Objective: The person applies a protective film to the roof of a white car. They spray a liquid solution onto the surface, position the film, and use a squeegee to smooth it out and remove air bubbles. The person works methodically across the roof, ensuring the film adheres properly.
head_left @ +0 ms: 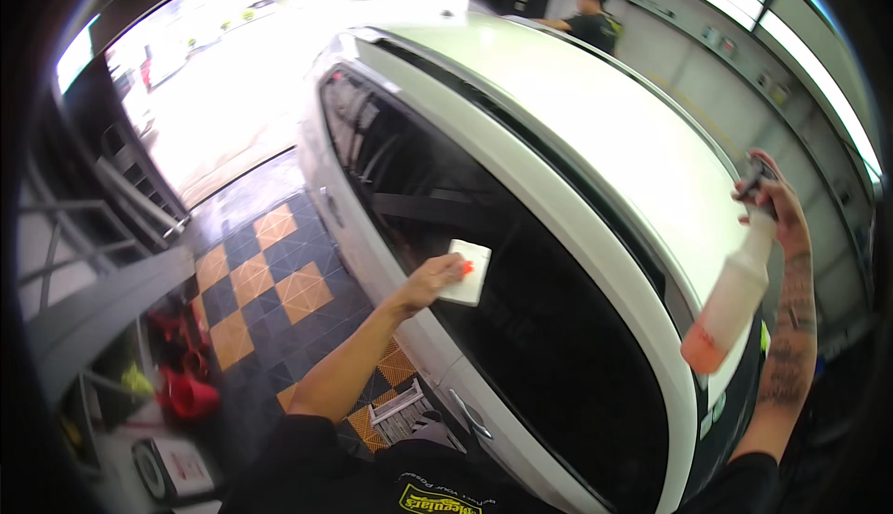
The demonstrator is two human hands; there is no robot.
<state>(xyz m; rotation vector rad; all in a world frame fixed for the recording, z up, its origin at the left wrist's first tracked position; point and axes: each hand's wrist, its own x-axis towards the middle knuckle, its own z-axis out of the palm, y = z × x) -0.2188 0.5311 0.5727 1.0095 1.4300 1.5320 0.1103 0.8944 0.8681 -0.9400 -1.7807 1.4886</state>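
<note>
A white car (595, 133) stands in front of me with its dark side window (521, 309) facing me. My left hand (430, 281) presses a small white rectangular pad (467, 270) with an orange edge flat against the window glass. My right hand (779, 205) is raised at the right, gripping the dark trigger head of a translucent spray bottle (730, 300). The bottle hangs downward, with a little orange liquid in its bottom end, close to the car's roof edge.
The floor (270, 272) has black and orange tiles. Red funnels or cones (186, 388) and shelving sit at the lower left. Another person (588, 21) in dark clothes stands beyond the car's far side. A bright open doorway (260, 49) lies behind the car.
</note>
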